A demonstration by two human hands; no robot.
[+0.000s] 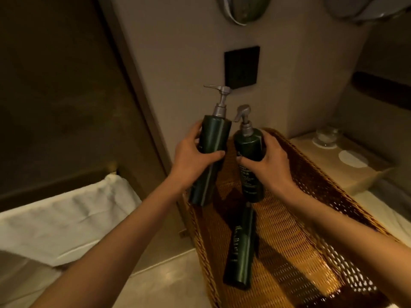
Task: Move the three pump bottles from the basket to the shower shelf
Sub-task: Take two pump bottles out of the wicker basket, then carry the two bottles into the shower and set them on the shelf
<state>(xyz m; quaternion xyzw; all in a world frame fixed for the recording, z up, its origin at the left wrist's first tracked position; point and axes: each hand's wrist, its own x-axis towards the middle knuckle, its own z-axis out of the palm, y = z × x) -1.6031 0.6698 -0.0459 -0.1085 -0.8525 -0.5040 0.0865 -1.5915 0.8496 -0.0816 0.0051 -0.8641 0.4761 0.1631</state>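
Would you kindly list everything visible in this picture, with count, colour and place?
pump bottles: two, dark green with silver pumps, held upright over the basket's far end.
third bottle: one, dark green, lying in the basket, its top hidden.
basket: one, brown wicker, centre right.
towel: one, white, lower left.
wall plate: one, black, on the beige wall.
glass: one, clear, on the counter at right.
coaster: one, white, beside the glass.
left hand: grip around the taller bottle.
right hand: grip around the shorter bottle.
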